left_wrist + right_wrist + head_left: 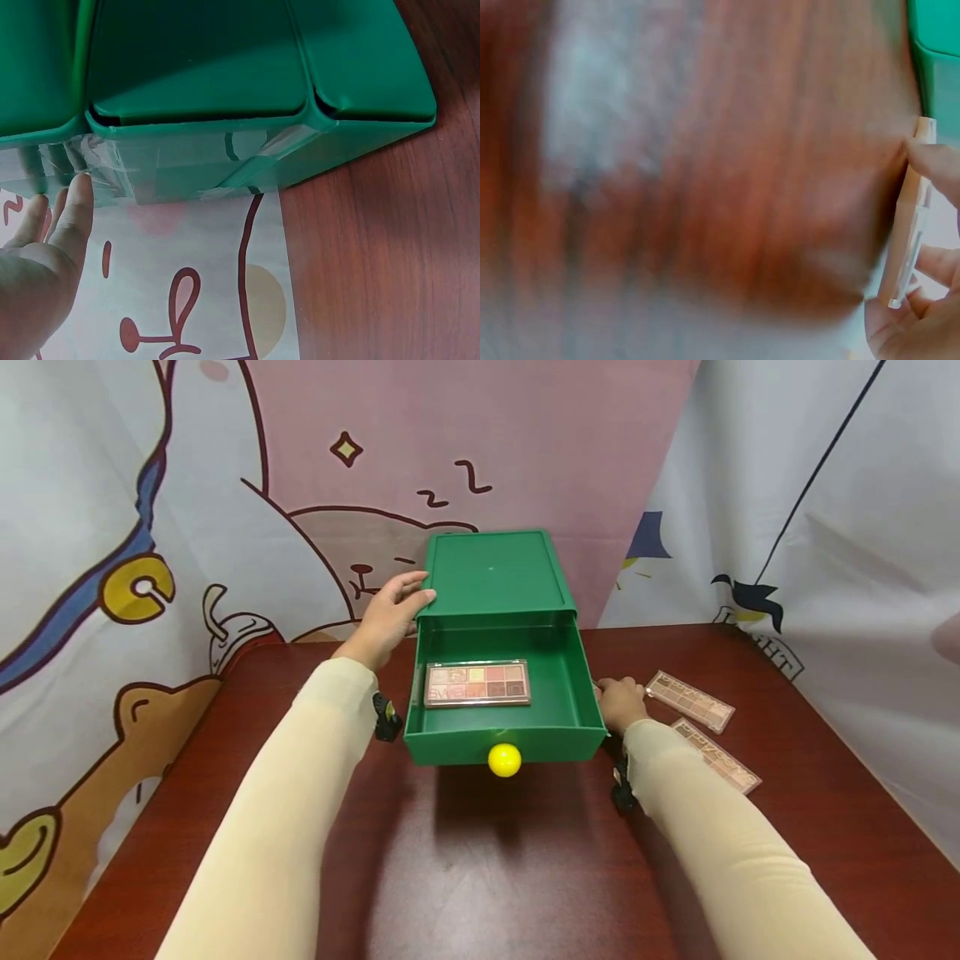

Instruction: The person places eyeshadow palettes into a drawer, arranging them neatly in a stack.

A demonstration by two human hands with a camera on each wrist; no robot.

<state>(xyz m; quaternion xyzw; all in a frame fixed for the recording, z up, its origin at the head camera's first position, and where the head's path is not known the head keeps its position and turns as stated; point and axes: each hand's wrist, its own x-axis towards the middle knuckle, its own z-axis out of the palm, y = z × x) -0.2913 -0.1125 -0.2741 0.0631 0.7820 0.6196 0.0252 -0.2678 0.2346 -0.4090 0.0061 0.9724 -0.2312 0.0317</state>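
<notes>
A green drawer box [495, 572] stands on the table, its drawer [558, 693] pulled out with a yellow knob [505, 760] on the front. Inside the drawer, toward its left, lies an eyeshadow palette [477, 683]. My left hand [386, 618] rests at the upper left side of the box, fingers extended; in the left wrist view its fingertips [80, 184] are by the taped side. To the right of the drawer, my right hand [622, 703] pinches another eyeshadow palette [909, 225] between thumb and fingers, mostly hidden from the head view.
Two more eyeshadow palettes, an upper one [690, 701] and a lower one [717, 756], lie on the dark red wooden table [480, 893] right of my right hand. A cartoon-printed cloth [570, 460] hangs behind and around the table.
</notes>
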